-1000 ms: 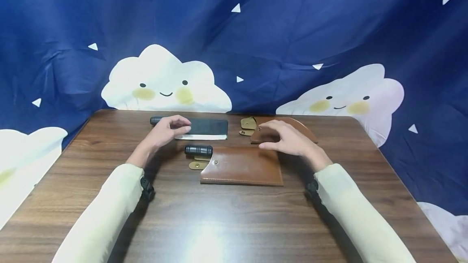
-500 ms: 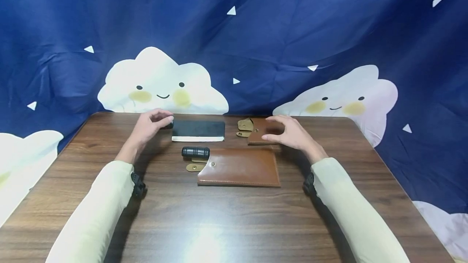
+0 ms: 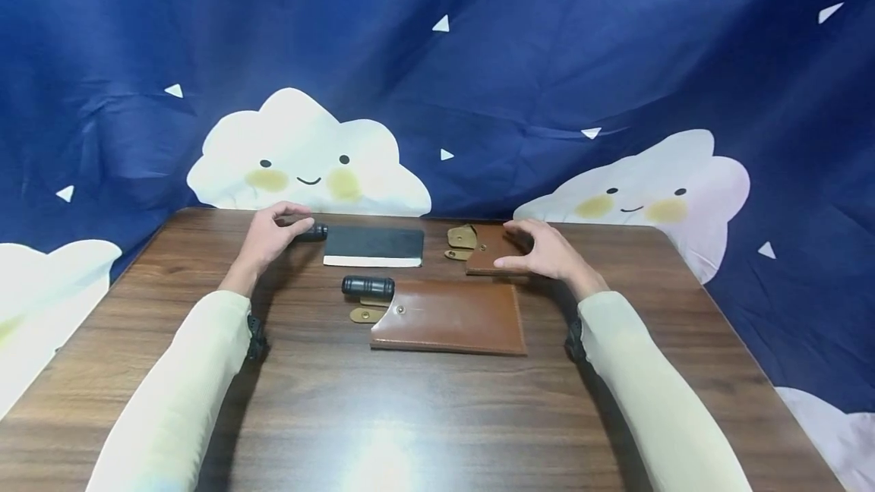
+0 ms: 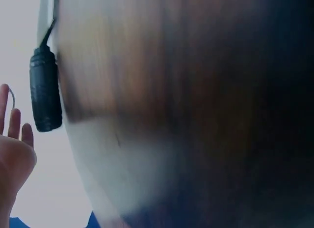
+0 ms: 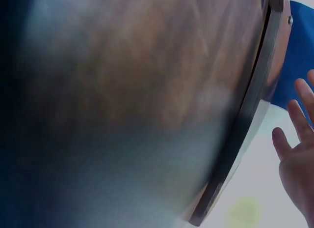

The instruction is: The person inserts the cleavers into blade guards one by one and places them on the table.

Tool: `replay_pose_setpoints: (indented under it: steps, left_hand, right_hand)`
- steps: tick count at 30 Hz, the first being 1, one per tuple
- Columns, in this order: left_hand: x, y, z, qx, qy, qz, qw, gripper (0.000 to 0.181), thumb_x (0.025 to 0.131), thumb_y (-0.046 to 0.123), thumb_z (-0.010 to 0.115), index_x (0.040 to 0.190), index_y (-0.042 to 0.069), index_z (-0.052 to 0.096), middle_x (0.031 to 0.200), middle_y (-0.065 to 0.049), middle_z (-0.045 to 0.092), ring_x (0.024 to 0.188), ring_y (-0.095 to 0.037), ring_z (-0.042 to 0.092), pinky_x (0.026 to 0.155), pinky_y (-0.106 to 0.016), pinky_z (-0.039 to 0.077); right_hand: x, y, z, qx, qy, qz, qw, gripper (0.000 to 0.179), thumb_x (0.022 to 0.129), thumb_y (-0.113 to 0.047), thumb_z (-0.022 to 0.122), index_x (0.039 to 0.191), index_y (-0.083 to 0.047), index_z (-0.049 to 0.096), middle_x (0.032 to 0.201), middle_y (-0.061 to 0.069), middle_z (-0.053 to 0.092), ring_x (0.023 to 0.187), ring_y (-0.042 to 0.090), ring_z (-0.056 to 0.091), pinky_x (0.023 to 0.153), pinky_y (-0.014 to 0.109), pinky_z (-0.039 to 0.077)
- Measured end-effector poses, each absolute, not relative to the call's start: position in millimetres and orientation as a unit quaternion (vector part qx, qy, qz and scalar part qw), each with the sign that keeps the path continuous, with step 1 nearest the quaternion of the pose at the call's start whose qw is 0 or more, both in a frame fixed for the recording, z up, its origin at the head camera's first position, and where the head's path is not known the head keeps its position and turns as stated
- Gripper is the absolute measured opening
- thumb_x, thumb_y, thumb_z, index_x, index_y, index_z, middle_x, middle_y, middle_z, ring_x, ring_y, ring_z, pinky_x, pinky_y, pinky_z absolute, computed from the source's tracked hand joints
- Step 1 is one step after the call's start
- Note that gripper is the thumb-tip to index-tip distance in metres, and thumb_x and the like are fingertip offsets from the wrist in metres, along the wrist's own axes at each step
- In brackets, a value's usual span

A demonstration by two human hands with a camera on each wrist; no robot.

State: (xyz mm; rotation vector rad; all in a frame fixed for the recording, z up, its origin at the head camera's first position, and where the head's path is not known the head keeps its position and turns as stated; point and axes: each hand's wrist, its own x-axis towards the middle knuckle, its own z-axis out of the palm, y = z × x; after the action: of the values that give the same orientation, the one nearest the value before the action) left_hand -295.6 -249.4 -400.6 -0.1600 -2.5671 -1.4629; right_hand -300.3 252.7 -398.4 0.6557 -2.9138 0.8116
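Observation:
At the back left of the table lies a cleaver with a dark blade [image 3: 372, 243], a pale cutting edge and a black handle [image 3: 316, 232]. My left hand [image 3: 268, 238] hovers at the handle's end, thumb and fingers apart. In the left wrist view that handle [image 4: 46, 93] stands beside the left hand [image 4: 15, 156], with a gap between them. Over the right part of a brown leather sheath [image 3: 491, 247] with loose tan snap straps is my right hand [image 3: 548, 250], which hides part of it. Its fingers are spread in the right wrist view, beside the sheath's dark edge [image 5: 245, 125].
A second cleaver lies nearer me, its blade inside a larger brown leather sheath [image 3: 454, 317] and its black handle [image 3: 368, 286] sticking out left. Below that handle is a tan snap strap [image 3: 367, 315]. The wooden table [image 3: 307, 416] ends at a blue cloud-print curtain [image 3: 492, 82].
My left hand has moved left from over the blade to the handle's end, uncovering the blade. My right hand has shifted slightly over the sheath. The knives and sheaths lie where they were.

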Motion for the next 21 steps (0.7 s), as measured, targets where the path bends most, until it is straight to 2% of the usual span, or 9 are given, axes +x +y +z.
replay_pose_setpoints:
  steps: [3, 9, 13, 21]
  left_hand:
    - [-301, -253, -401, -0.049, -0.878, -0.47, 0.079, 0.038, 0.096, 0.026, 0.072, 0.122, -0.002, 0.066, 0.131, -0.023, 0.061, 0.129, -0.041, 0.05, 0.111, -0.055, 0.032]
    - [-311, -260, -400, -0.039, -0.894, -0.444, 0.041, 0.045, 0.095, 0.034, 0.072, 0.123, 0.0, 0.065, 0.138, -0.022, 0.056, 0.135, -0.04, 0.043, 0.115, -0.056, 0.026]
    - [-317, -259, -405, -0.038, -0.891, -0.452, 0.019, 0.047, 0.095, 0.033, 0.072, 0.126, -0.001, 0.064, 0.14, -0.022, 0.054, 0.135, -0.039, 0.042, 0.115, -0.054, 0.025]
    - [-323, -259, -408, -0.044, -0.901, -0.431, -0.03, 0.051, 0.095, 0.03, 0.073, 0.133, -0.001, 0.061, 0.147, -0.024, 0.049, 0.138, -0.042, 0.039, 0.116, -0.057, 0.023]
  right_hand:
    - [-306, 256, -398, 0.199, -0.949, 0.246, 0.007, 0.095, 0.075, -0.057, 0.085, 0.148, -0.008, 0.05, 0.15, 0.017, 0.047, 0.142, 0.037, 0.036, 0.113, 0.055, 0.029]
    - [-316, 257, -396, 0.193, -0.96, 0.201, -0.014, 0.105, 0.07, -0.063, 0.086, 0.151, -0.011, 0.046, 0.156, 0.017, 0.04, 0.147, 0.04, 0.027, 0.115, 0.059, 0.025]
    - [-318, 260, -398, 0.204, -0.965, 0.162, -0.02, 0.109, 0.068, -0.065, 0.085, 0.152, -0.009, 0.045, 0.156, 0.019, 0.04, 0.146, 0.042, 0.028, 0.115, 0.061, 0.023]
    - [-321, 259, -404, 0.216, -0.966, 0.131, -0.045, 0.119, 0.063, -0.067, 0.086, 0.156, -0.009, 0.039, 0.158, 0.022, 0.037, 0.144, 0.042, 0.032, 0.11, 0.065, 0.029]
